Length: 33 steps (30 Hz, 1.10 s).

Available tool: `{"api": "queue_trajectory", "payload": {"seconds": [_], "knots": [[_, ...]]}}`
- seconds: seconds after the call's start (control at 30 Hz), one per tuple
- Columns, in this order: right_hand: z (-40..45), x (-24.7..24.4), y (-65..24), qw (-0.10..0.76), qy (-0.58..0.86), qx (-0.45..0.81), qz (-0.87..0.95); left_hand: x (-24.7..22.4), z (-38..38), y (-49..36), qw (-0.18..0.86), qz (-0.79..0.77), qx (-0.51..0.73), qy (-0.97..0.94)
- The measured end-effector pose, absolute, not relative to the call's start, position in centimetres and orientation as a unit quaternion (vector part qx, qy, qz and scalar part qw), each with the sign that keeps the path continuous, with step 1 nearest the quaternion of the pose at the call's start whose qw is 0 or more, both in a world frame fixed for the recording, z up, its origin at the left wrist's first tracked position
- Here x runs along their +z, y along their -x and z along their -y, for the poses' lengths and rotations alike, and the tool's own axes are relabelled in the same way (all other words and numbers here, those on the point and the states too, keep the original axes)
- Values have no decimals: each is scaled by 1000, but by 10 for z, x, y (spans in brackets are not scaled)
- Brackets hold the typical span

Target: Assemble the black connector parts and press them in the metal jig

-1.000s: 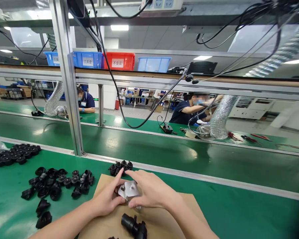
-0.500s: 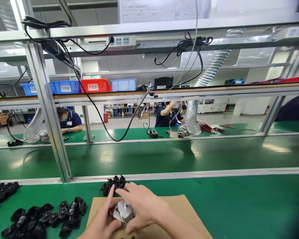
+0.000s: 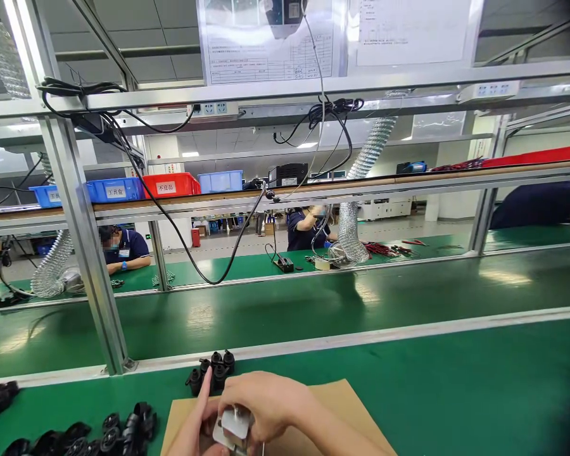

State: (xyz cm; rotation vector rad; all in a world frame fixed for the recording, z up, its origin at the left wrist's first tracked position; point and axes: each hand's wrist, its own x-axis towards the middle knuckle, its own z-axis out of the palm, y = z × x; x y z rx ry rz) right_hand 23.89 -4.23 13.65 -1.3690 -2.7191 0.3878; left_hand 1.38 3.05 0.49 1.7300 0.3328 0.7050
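A small white and silver part (image 3: 234, 425) is held between both hands above a brown cardboard sheet (image 3: 332, 405). My left hand (image 3: 197, 424) grips it from the left, its index finger pointing up. My right hand (image 3: 261, 402) curls over the part from the right, fingers bent around its top and side. The part's underside is hidden by the hands. Just behind the hands stands a small group of black cylindrical pieces (image 3: 218, 370) on the green table (image 3: 437, 386).
Several black round parts (image 3: 123, 434) lie at the lower left, with more at the left edge. A metal post (image 3: 88, 240) rises at the left. A black cable (image 3: 185, 244) hangs from the shelf. Two people (image 3: 126, 247) sit across the bench.
The view has tilted up and shifted, so the table sits lower in the picture. My right hand has curled more closely over the part, its fingers now bent down.
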Motion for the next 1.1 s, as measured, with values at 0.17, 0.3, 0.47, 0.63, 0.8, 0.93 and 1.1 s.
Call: {"api": "queue_trajectory", "payload": {"seconds": [0.17,0.3,0.47,0.63,0.8,0.93,1.1], "knots": [[43,130,-222,24,521,72,850,11,-28,-18,606,-128,278,-734],[47,128,-228,61,486,72,869,15,-24,-18,616,-130,283,-723],[51,138,-242,75,453,135,878,17,-19,-21,615,-140,293,-718],[52,120,-201,39,624,64,778,11,-17,-27,594,-160,290,-733],[55,105,-187,33,689,74,720,8,-17,-27,581,-159,296,-741],[62,120,-227,71,542,61,835,11,-23,-27,599,-144,282,-736],[41,138,-254,51,360,9,932,11,-29,-30,574,-169,273,-753]]}}
